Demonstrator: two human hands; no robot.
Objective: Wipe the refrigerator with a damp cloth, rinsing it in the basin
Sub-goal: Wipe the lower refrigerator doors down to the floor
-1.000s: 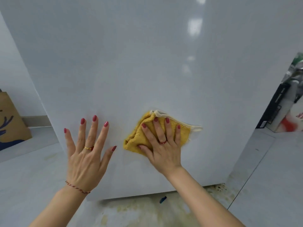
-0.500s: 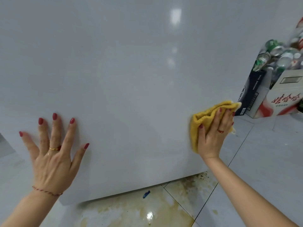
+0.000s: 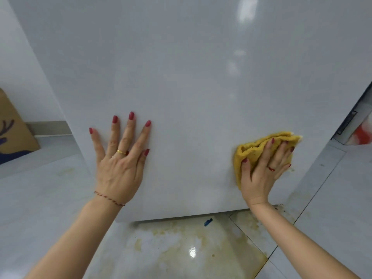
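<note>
Right grip (image 3: 265,168) lies flat over a folded yellow cloth (image 3: 249,150), fingers nearly straight and spread, pressing it against the white refrigerator panel (image 3: 191,87) near the panel's lower right corner; nothing is curled round the cloth, so the hand counts as released and simply pushing. Bunched folds of the cloth show above and to the left of the fingers, and a pale hem peeks out at its upper right tip. A red ring sits on one finger of this hand. Left grip (image 3: 120,164) is also released, palm flat on the same panel with all fingers splayed, well apart from the cloth. It wears a gold ring (image 3: 121,151) and a thin red cord bracelet (image 3: 109,198) at the wrist. Both hands have red-painted nails.

Below the refrigerator's bottom edge the tiled floor (image 3: 50,198) carries yellowish-brown stains (image 3: 181,244) and a small blue scrap (image 3: 208,222) lying close to the edge. At the far left a brown cardboard box (image 3: 14,133) with a dark blue print stands against the wall. At the far right, past the refrigerator's side, part of a white carton with red print (image 3: 362,131) is visible.
</note>
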